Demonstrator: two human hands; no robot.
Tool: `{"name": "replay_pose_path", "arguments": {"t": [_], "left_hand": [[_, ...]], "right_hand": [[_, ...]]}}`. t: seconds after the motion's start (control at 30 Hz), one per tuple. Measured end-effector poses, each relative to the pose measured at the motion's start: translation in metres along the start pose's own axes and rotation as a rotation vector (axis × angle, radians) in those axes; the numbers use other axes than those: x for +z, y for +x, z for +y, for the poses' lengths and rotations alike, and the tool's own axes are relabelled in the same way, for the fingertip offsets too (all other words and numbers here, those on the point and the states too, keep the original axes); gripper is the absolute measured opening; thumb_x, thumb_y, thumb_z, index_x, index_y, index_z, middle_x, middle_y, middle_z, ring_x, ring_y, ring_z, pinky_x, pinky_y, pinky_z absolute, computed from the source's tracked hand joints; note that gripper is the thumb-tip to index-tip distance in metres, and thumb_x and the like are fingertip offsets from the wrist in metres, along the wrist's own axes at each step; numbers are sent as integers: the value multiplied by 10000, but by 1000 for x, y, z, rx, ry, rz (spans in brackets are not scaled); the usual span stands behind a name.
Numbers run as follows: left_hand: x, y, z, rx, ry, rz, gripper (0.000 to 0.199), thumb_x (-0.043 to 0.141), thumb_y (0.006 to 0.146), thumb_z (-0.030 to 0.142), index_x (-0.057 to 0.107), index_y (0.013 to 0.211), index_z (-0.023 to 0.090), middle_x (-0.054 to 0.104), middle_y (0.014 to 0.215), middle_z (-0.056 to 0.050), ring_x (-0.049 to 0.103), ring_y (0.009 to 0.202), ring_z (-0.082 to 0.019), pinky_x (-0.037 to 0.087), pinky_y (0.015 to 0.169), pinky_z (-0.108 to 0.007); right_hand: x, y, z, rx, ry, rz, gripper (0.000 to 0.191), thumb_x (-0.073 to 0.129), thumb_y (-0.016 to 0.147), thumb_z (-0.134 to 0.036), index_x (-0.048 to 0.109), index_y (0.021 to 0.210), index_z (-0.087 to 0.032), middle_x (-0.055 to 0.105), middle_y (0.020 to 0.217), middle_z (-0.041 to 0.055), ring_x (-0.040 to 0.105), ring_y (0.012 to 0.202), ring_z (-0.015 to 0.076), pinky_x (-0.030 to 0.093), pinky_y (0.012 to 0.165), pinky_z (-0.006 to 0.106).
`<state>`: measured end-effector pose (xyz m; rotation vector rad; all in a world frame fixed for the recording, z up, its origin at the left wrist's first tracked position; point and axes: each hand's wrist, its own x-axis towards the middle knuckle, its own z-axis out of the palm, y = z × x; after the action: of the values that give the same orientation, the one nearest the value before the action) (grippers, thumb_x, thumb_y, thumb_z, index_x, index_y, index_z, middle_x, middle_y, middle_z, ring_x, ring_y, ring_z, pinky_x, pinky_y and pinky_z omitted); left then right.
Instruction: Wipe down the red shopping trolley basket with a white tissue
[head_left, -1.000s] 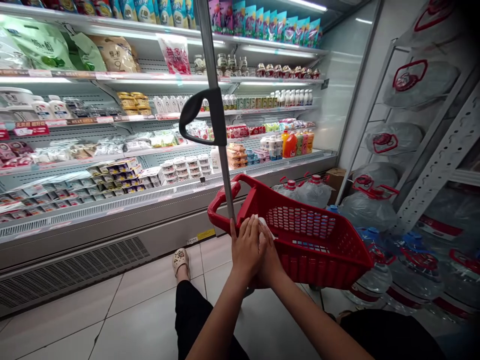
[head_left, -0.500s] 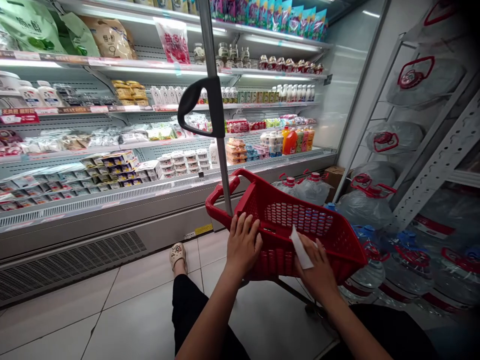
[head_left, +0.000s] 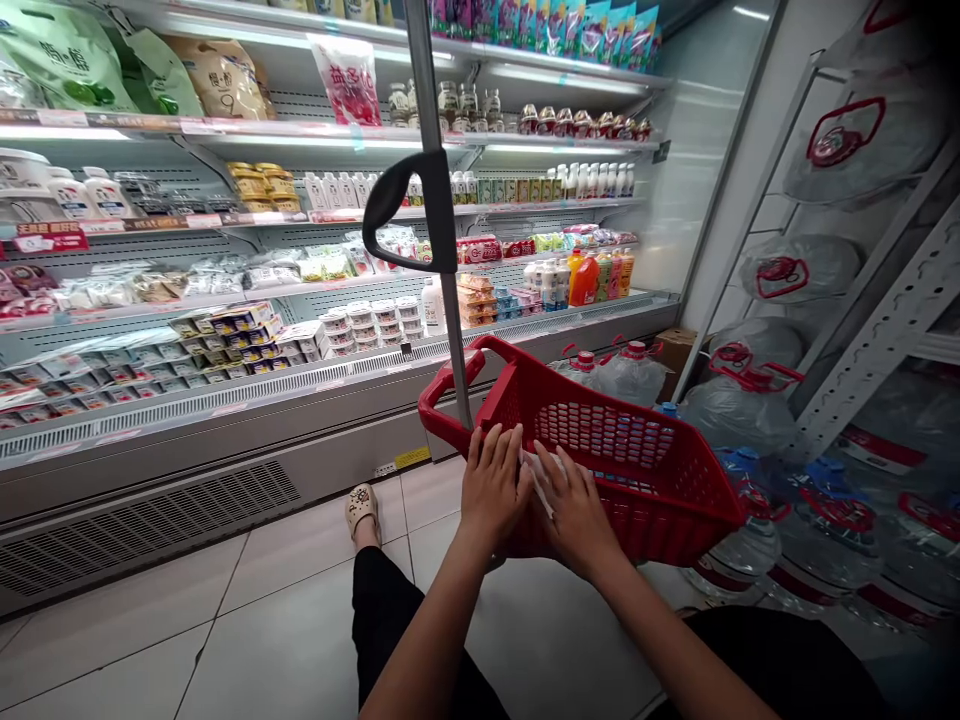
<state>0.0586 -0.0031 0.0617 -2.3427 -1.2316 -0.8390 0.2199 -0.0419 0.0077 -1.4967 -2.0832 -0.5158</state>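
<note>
A red plastic shopping basket (head_left: 645, 500) with perforated sides stands in front of me, its dark pull pole (head_left: 454, 340) rising from the near left end. My left hand (head_left: 495, 485) rests on the basket's near rim, fingers extended, holding nothing visible. Beside it, my right hand (head_left: 570, 500) presses a white wipe (head_left: 540, 483) against the same rim. The wipe is mostly covered by the fingers. The two hands are almost touching. A black looped handle (head_left: 409, 212) sits higher on the pole.
A lit refrigerated shelf (head_left: 300, 375) with dairy cups, bottles and bags runs along the left and back. Large water bottles (head_left: 739, 410) with red handles line the right, on a metal rack and the floor. My foot in a beige clog (head_left: 363, 512) is on the tiles.
My right hand has moved left along the basket rim with the white wipe, close to my left hand. The left hand stays at about the same spot on the rim.
</note>
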Motion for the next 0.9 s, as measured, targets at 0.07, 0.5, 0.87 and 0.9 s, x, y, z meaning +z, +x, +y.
{"name": "replay_pose_path", "arguments": {"t": [0.07, 0.5, 0.87, 0.9], "left_hand": [[-1, 1, -5, -23, 7, -8, 549, 414, 1058, 319, 371, 1598, 229, 555, 1536, -26, 371, 1512, -233, 152, 1331, -500], [0, 3, -2, -55, -11, -38, 526, 407, 1052, 314, 424, 1569, 217, 585, 1498, -17, 358, 1515, -231, 98, 1343, -487], [8, 2, 4, -6, 1, -32, 548, 434, 1046, 359, 418, 1578, 227, 548, 1548, -10, 357, 1519, -243, 70, 1341, -514], [8, 2, 2, 1, 3, -32, 556, 427, 1050, 357, 397, 1591, 228, 534, 1562, -6, 348, 1525, -236, 73, 1341, -507]], "right_hand": [[-3, -19, 18, -39, -26, -17, 863, 517, 905, -143, 166, 1665, -353, 165, 1741, -4, 176, 1575, 383, 328, 1186, 604], [-16, -57, 77, 86, -2, 1, 710, 358, 1041, -540, 161, 1673, -281, 355, 1679, 56, 272, 1543, 364, 267, 1209, 632], [25, 21, 1, 45, -6, 167, 703, 366, 1046, -206, 62, 1679, -179, 469, 1604, 134, 447, 1416, 297, 409, 1097, 472], [23, 22, -2, 34, -13, 153, 715, 378, 1045, -223, 49, 1680, -195, 430, 1632, 124, 411, 1446, 310, 403, 1101, 488]]}}
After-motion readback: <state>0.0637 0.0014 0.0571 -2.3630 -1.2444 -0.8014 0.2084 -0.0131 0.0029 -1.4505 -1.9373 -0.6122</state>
